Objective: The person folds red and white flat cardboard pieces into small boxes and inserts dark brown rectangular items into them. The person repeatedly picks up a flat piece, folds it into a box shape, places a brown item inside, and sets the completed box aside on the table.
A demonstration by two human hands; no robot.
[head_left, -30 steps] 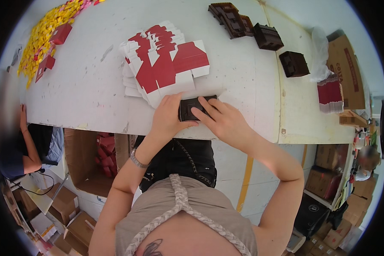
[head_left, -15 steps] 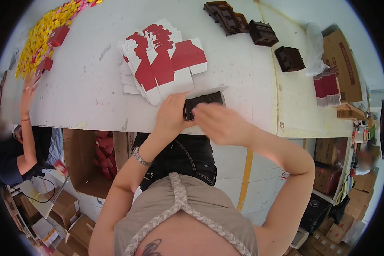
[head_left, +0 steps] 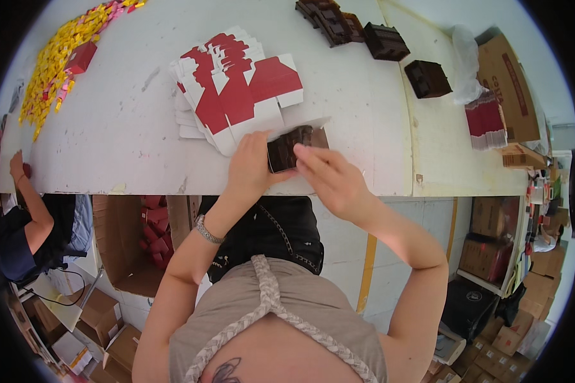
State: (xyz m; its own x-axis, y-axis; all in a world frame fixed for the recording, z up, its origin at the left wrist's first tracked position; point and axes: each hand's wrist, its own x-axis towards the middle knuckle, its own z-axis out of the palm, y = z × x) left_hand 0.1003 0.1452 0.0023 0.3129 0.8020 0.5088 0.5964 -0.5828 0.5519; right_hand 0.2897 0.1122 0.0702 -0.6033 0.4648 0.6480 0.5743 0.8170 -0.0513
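A small open carton (head_left: 320, 138) stands at the table's near edge, a white flap up at its far side. My left hand (head_left: 249, 167) is wrapped round its left side, thumb along the near face. Inside sits a dark brown plastic tray (head_left: 286, 150), tilted, its right end raised from the carton's wall. My right hand (head_left: 335, 184) has its fingers pressed together at the tray's right edge; the fingertips are partly hidden. Just beyond lies a stack of flat red-and-white cartons (head_left: 239, 102).
Brown plastic trays (head_left: 387, 42) stand at the back right, near a bundle of red cartons (head_left: 485, 121) and a cardboard box (head_left: 510, 89). Yellow-wrapped pieces (head_left: 57, 54) and a red box (head_left: 81, 57) lie far left. A co-worker's arm (head_left: 35, 214) is at left.
The brown tray has tilted up in the carton, and my right hand has shifted slightly to its right. The co-worker's hand has drawn back from the yellow pieces, and one red box there is gone.
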